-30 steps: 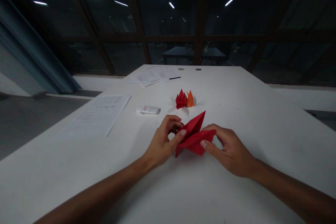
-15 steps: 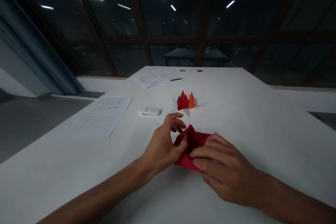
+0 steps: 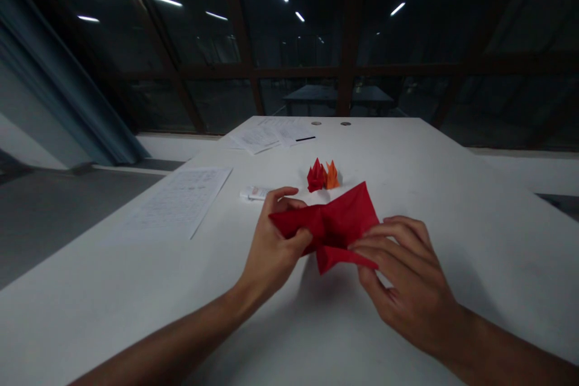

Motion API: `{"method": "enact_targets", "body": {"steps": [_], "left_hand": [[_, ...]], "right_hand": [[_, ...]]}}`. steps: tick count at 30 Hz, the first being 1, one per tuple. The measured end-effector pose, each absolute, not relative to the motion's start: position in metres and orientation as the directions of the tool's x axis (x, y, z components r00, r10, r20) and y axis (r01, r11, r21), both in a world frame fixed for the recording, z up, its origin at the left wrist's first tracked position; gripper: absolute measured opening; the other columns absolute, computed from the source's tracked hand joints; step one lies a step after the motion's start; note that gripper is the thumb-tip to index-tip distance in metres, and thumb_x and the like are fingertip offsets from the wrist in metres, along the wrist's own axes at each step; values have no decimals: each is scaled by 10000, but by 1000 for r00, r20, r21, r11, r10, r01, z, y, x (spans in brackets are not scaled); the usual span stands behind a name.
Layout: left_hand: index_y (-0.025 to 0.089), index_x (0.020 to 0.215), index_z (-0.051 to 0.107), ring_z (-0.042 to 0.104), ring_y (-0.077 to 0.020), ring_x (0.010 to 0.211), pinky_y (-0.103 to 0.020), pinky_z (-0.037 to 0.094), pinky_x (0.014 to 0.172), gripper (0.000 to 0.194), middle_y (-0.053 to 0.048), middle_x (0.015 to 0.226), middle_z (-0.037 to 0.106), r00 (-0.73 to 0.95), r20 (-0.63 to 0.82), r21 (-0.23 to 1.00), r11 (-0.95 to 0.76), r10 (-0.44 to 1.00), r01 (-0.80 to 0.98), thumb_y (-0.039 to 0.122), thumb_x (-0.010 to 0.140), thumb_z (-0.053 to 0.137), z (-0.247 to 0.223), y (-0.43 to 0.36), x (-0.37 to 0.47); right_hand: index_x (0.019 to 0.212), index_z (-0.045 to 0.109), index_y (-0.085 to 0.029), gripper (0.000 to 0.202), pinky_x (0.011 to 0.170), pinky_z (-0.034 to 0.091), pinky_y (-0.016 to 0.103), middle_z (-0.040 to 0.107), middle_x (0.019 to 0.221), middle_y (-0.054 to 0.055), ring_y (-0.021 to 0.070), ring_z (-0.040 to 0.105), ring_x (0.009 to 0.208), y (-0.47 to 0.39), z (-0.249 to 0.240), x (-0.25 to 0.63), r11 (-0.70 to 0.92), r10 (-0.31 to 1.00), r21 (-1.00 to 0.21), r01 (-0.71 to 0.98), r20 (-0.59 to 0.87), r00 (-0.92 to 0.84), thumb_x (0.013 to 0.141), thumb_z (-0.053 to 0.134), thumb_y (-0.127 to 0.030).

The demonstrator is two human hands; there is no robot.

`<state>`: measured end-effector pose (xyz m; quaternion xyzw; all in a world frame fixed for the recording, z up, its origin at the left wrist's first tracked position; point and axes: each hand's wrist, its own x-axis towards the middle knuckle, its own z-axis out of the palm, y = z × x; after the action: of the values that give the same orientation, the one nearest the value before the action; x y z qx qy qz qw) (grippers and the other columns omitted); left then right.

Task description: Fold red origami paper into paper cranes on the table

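A piece of folded red paper (image 3: pixel 346 211) is held between my hands above the white table (image 3: pixel 452 211), its flaps spread apart around a dark hollow. My left hand (image 3: pixel 280 241) pinches its left side, thumb in front and fingers behind. On the right side, my right hand (image 3: pixel 402 265) grips a lower flap, fingers inside the fold and thumb underneath. Just beyond the paper stand a small red origami piece (image 3: pixel 316 176) and an orange one (image 3: pixel 332 175), both with pointed tips.
A white tube-like object (image 3: pixel 253 193) lies behind my left hand, partly covered by it. Written sheets (image 3: pixel 190 193) lie at the left, with more papers (image 3: pixel 266 136) and a black pen (image 3: pixel 305 139) farther back. Dark windows (image 3: pixel 294 24) rise behind the table.
The red paper has been lifted and opened wider, its flaps now fanned out to both sides. My left hand shifted slightly left, and my right hand moved a little to the right.
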<state>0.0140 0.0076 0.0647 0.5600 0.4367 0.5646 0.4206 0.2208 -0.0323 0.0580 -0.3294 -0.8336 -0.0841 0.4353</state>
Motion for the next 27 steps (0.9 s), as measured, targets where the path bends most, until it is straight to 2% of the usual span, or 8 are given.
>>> {"method": "enact_targets", "body": {"steps": [4,7,11,14,17,19,23,27], "left_hand": [[235,1140,474,663,-156,723,-234,520,572,526,4,951,686,-38,236,964,-239,971,-120,72,666,636,70,6,12],[225,1094,504,663,-154,718,-249,521,608,424,-1,919,712,-37,291,950,-293,956,-110,138,737,716,72,3,11],[207,1015,561,686,-190,858,-313,538,772,265,-33,947,721,-14,370,927,-369,929,73,266,829,741,69,2,12],[213,1047,594,662,-214,983,-363,508,893,297,-48,1047,703,45,377,896,-377,925,235,319,827,764,59,9,12],[204,977,642,646,-202,936,-354,493,860,219,-44,1002,700,136,312,879,-340,940,336,353,849,741,47,21,7],[185,887,659,638,-176,849,-341,488,843,144,-37,897,696,232,297,876,-361,926,320,328,905,669,41,29,2],[185,990,649,624,-163,845,-293,492,762,173,-51,980,681,351,236,933,-312,906,179,338,910,667,36,39,-4],[165,880,631,545,-122,702,-241,436,653,231,-11,794,610,418,113,992,-128,902,6,390,918,663,35,41,-5]], "right_hand": [[1018,663,-239,265,1025,364,563,790,931,-2,250,671,927,-31,59,220,716,490,-150,681,803,-338,834,634,-50],[1019,649,-249,258,1003,385,549,787,909,-3,241,686,890,-29,56,220,700,509,-186,690,807,-299,842,637,-61],[1027,636,-250,257,987,408,529,789,924,-1,221,709,836,-25,51,222,715,487,-181,675,822,-296,851,641,-63],[1052,633,-244,275,1011,402,539,792,955,5,213,726,813,-22,46,225,732,459,-143,667,827,-326,853,635,-54],[1092,629,-231,294,1002,426,521,793,995,19,204,737,819,-20,41,225,745,461,-152,649,821,-337,863,629,-46],[1089,637,-235,273,979,459,489,792,989,16,197,737,827,-19,39,224,747,500,-228,625,812,-301,884,616,-56],[1073,660,-270,190,892,545,412,777,1021,25,226,719,986,-16,36,222,652,699,-526,546,696,-164,938,588,-158],[1073,649,-282,218,866,581,371,748,1137,33,225,694,1079,-14,38,226,620,784,-693,369,568,-249,921,581,-142]]}}
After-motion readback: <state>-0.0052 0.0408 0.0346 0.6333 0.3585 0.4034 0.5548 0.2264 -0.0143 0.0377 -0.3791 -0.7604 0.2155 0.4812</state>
